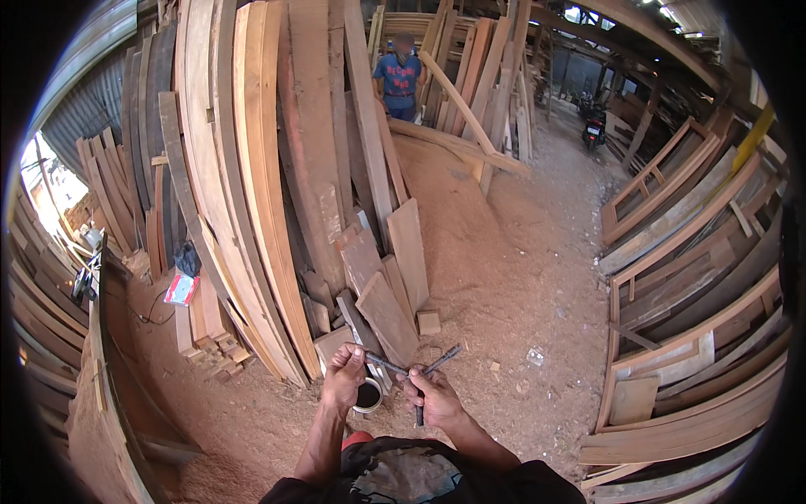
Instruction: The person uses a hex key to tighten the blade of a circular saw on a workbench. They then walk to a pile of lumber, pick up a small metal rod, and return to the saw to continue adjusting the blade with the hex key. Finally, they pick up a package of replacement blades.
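Note:
Below me, my left hand [342, 376] is closed on the left end of a dark, narrow rod [384, 362], which slopes down toward the right. My right hand [432, 396] grips the place where it meets a second dark rod [445, 357], which angles up to the right; a dark piece also points down below those fingers. Whether these pieces are joined I cannot tell. A small white bucket [367, 396] with dark contents sits on the dusty ground beneath my hands.
Tall planks [260, 168] lean ahead-left, with short boards [401, 277] at their foot. Wooden frames and boards [680, 294] line the right side. A person in blue [396, 80] stands beyond near sloping beams [457, 147]. A scooter [594, 126] is parked along the back passage.

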A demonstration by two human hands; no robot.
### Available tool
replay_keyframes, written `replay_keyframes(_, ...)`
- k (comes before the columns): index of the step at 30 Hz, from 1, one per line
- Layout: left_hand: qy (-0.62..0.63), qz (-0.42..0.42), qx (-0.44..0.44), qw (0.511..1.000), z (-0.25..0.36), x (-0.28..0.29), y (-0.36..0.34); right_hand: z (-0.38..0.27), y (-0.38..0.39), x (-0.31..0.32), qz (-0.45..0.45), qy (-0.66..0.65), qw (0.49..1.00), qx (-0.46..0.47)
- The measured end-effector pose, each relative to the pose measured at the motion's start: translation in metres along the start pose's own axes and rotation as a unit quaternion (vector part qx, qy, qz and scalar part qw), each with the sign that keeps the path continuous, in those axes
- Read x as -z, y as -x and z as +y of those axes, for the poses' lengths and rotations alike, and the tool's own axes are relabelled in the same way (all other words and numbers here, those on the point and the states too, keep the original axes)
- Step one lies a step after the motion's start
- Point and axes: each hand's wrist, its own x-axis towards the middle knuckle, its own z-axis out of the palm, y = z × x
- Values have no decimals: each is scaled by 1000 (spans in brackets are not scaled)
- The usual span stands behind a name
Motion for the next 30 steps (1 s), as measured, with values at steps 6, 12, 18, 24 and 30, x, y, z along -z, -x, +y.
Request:
replay_keyframes(6, -111, 11, -44, 993, -6, 12, 0, -1, 0, -5, 17, 185, 981, 53)
replay_keyframes(12, -111, 18, -17, 993, 5, 5, 8, -11, 3, -10, 3, 425, 888, 176)
replay_keyframes(18, -81, 13, -2, 997, 5, 5, 6, -15, 6, -11, -2, 459, 868, 190)
replay_keyframes(24, -64, 4, 15, 998, -5, 4, 5, -13, 10, -10, 2, 487, 846, 215)
replay_keyframes(30, -58, 18, 47, 997, -11, -5, 5, -19, 10, 4, 30, 526, 816, 239)
